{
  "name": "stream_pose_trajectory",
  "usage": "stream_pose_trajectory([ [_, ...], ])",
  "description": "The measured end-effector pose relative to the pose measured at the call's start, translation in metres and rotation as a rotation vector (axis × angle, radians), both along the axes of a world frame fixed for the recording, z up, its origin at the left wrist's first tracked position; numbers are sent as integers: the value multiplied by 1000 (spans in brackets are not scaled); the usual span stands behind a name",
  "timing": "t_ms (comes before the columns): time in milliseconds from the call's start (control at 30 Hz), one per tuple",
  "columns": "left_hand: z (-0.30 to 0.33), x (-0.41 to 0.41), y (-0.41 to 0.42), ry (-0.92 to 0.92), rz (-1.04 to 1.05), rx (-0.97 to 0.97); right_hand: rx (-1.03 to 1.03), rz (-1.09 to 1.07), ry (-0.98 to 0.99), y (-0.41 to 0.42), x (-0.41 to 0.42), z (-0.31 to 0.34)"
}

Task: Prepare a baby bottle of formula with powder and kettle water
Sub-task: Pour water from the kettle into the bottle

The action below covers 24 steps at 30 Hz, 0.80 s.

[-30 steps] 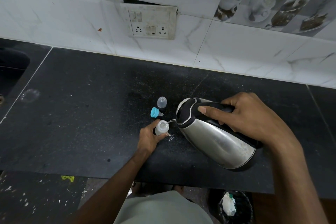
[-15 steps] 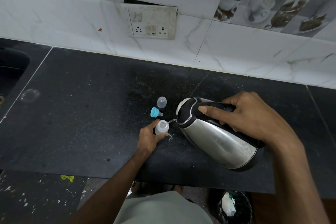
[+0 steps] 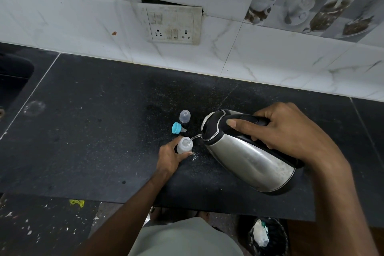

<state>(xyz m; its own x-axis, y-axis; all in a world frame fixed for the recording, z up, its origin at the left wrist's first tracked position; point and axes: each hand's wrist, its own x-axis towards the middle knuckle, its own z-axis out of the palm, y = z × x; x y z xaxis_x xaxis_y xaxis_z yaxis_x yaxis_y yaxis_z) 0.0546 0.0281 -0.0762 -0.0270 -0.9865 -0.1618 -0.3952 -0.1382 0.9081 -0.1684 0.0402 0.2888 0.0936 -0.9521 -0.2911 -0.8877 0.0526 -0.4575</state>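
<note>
A small translucent baby bottle stands open-topped on the black counter, and my left hand grips it from the near side. My right hand grips the black handle of a steel kettle, which is tilted to the left above the counter. A thin stream of water runs from the kettle's spout into the bottle's mouth. Just behind the bottle lie the blue ring with its teat and the clear bottle cap.
White specks and drops lie on the counter right of the bottle. A wall socket panel sits on the tiled wall behind. A dark sink is at the far left. A black bin with rubbish stands on the floor below the counter edge.
Almost nothing differs: the kettle stays tilted and water keeps running into the bottle. Both hands hold where they were.
</note>
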Motion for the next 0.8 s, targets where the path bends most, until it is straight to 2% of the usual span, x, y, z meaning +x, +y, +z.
stream_pose_trajectory([
  [800, -3, 1, -1, -1, -6, -4, 5, 16, 10, 1, 1, 6],
])
